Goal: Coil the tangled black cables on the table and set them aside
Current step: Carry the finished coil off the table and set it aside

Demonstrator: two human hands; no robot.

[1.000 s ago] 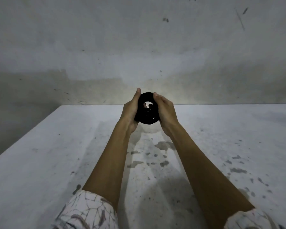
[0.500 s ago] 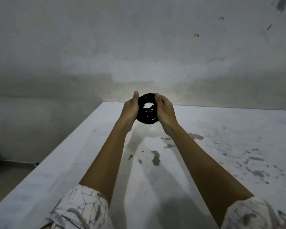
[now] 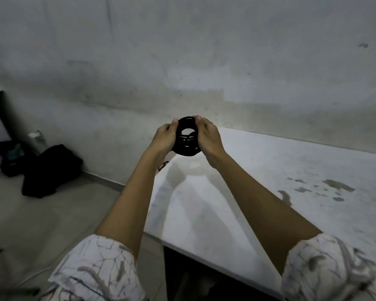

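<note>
Two hands hold one coiled black cable [image 3: 187,146] up in the air, above the far left corner of the table [image 3: 269,192], not resting on it. Left hand [image 3: 164,137] grasps the coil's left side, fingers curled round it, thumb tip at the top rim. Right hand [image 3: 208,135] grasps the coil's right side, fingertips wrapped over the top edge. Coil stands roughly upright, ring shape, open hole in the middle showing pale wall behind; loops stacked tight, a few strands showing as lighter lines. Both forearms stretch forward, patterned white sleeves [image 3: 96,272] pushed up near the elbows at the bottom of the view. Arm shadows fall on the table's left part, beneath the coil. Table top is pale and scuffed, dark stains [image 3: 336,185] toward its right side; its left edge runs diagonally under the left forearm, near edge cuts across bottom right. A small dark bit shows just below the left wrist at the table's far left corner, too small to tell what. Grey stained wall [image 3: 182,61] behind the table's far edge. On the floor [image 3: 41,213] left of the table, well apart from it: a black bag or cloth heap [image 3: 50,170] against the wall, a second dark item [image 3: 11,157] beside it, a pale bottle-like object [image 3: 36,140] between them, blurred. Nothing lies between the coil and the table corner.
</note>
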